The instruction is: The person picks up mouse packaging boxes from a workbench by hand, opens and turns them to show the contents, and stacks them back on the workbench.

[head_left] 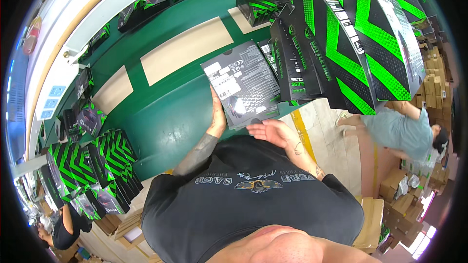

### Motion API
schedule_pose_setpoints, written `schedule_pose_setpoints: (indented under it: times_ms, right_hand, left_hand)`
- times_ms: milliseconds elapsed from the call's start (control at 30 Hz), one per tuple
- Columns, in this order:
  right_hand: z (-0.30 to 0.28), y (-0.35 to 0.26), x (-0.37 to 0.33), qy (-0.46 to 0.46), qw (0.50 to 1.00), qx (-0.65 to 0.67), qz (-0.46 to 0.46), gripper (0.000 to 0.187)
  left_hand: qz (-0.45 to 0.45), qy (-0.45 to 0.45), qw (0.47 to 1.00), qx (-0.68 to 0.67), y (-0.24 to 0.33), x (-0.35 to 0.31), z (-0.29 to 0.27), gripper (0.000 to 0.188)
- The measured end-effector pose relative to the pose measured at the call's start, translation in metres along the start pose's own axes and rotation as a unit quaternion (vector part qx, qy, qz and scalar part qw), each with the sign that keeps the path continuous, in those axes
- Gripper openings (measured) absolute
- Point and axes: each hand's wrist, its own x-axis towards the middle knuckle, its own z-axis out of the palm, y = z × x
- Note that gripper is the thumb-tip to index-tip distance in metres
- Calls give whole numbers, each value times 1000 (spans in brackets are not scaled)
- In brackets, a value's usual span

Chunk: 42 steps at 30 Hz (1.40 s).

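Observation:
A dark grey cardboard retail box (246, 85) with white labels and small print lies turned in front of me at the green table's near edge. My left hand (218, 116) grips its left edge, with the fingers partly hidden by the box. Close to the box's lower edge is my right hand (271, 132), open, palm turned up and fingers stretched out. Whether those fingertips touch the box, I cannot tell. Just right of the box stand tall stacked black and green boxes (336, 44).
The green table (161, 117) carries beige panels (187, 51). More black-green boxes (92, 165) are piled at the left, and others (256, 5) sit on the far side. A person in a light shirt (402, 131) is at the right, near brown cartons (436, 78). Another person's dark sleeve (68, 226) shows lower left.

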Motion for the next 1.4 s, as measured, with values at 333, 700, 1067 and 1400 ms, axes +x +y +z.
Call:
schedule_pose_setpoints:
  times_ms: [333, 700, 1067, 1400]
  right_hand:
    - [-22, 9, 5, 32, 998, 0, -63, 23]
    - [-168, 64, 17, 368, 922, -101, -66, 33]
    - [-229, 151, 9, 470, 879, -85, -1, 31]
    - [-308, 185, 39, 400, 895, -87, -178, 20]
  left_hand:
    - [66, -2, 982, 179, 107, 45, -11, 94]
    - [61, -273, 663, 694, 180, 337, 251, 98]
    - [14, -180, 616, 767, 107, 415, 195, 73]
    - [-27, -41, 851, 524, 177, 416, 22, 51]
